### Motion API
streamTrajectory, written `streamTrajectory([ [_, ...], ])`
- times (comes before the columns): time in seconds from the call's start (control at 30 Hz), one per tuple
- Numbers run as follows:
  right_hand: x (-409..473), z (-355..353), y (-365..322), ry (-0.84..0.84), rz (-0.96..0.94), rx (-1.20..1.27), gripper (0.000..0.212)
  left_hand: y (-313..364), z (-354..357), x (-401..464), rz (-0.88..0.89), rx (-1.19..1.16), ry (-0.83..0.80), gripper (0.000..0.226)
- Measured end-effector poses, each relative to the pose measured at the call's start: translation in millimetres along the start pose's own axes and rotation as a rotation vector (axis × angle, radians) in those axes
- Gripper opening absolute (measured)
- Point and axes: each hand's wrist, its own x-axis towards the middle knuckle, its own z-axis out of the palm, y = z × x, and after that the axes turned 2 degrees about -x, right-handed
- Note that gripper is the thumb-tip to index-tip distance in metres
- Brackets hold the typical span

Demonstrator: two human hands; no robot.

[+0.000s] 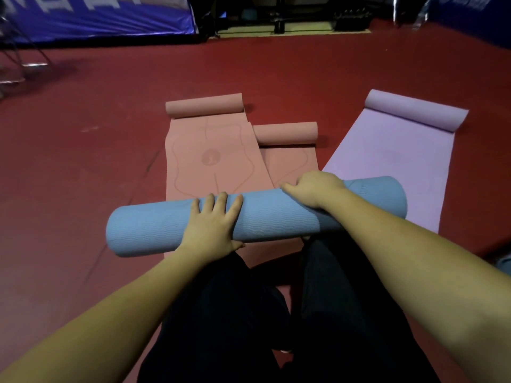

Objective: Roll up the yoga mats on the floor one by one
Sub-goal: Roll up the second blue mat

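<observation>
The blue roll (257,214) is laid crosswise over the pink mats (210,161), just before the knees. It is pressed by the flat left hand (213,222) and gripped by the curled right hand (315,189).

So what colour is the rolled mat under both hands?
Light blue with a fine wavy texture; the rolled mat shows best in the head view.

Both hands (213,222) (315,189) reach forward (left flat, right curled).
</observation>
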Motion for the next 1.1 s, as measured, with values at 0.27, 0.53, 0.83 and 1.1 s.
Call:
streamTrajectory([
  [0.27, -12.5, -22.9, 6.3, -0.087, 0.006, 0.029, 0.075, -7.3, -30.8, -2.8, 0.074, -0.035, 0.034, 0.112],
  [0.53, -20.3, -25.8, 9.3, -0.265, 0.008, 0.122, 0.066, -4.3, -52.8, -16.0, 0.097, -0.147, -0.137, 0.116],
  [0.83, -22.1, -17.9, 9.1, 0.04, -0.082, 0.042, 0.043, -15.5, -53.4, 3.6, 0.098, -0.236, -0.274, 0.115],
  [1.1, -44.7, 11.3, 10.3, 0.298, -0.142, -0.063, 0.056, -32.8, -55.1, 43.9, 0.042, -0.568, -0.54, 0.1],
])
